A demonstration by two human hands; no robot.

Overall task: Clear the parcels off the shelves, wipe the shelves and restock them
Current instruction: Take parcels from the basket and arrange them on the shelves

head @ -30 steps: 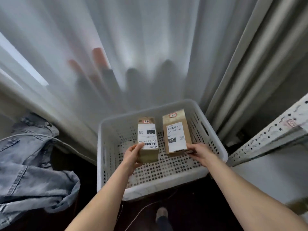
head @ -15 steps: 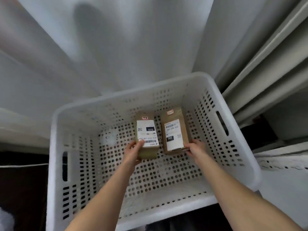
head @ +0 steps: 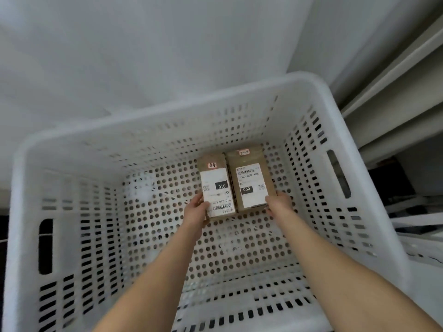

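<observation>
Holds parcel 010 [head: 217, 188] in the left grip [head: 195, 212], clasped at its near left corner. Holds parcel 060 [head: 250, 183] in the right grip [head: 279, 203], clasped at its near right corner. Shows both parcels touching side by side, labels up, low inside the white perforated basket [head: 323, 92]. Cannot tell whether resting on its floor.

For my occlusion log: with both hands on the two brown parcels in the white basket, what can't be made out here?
- Head view: whether the brown cardboard parcel labelled 010 and the brown cardboard parcel labelled 060 touch the white perforated plastic basket's floor; their undersides are hidden.
- Head view: each grip; most fingers of the left hand and right hand are hidden by the parcels.
- Label small print: too small, blurred.
</observation>
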